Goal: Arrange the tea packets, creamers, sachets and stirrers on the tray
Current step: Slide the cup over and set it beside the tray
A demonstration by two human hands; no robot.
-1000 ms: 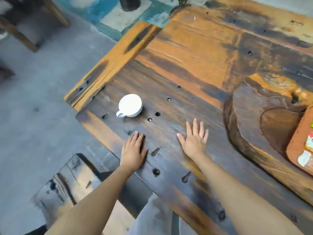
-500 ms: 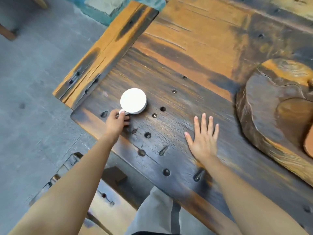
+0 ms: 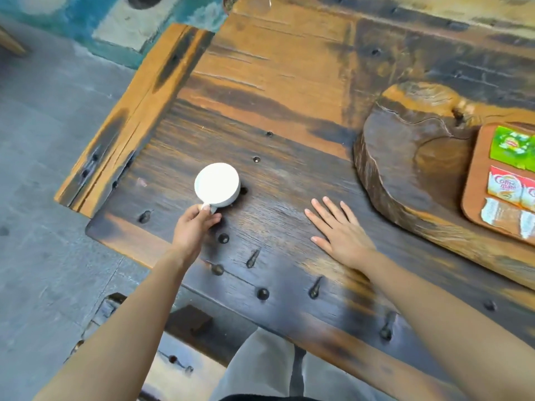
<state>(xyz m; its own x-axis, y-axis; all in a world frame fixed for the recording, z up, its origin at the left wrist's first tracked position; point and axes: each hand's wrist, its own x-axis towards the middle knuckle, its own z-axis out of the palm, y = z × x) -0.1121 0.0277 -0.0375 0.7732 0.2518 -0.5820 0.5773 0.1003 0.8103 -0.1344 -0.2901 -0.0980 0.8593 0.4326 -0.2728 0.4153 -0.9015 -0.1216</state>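
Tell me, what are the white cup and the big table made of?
The white cup looks like glazed ceramic: plain, smooth white with a slight sheen, though plastic can't be ruled out. The table is clearly wood: visible grain, cracks, dark stain over orange patches, metal studs.

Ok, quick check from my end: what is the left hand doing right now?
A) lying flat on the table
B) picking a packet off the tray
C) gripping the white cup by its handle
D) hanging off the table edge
C: the left hand has its fingers pinched on the handle of the white cup, while the right hand lies flat and open on the table.
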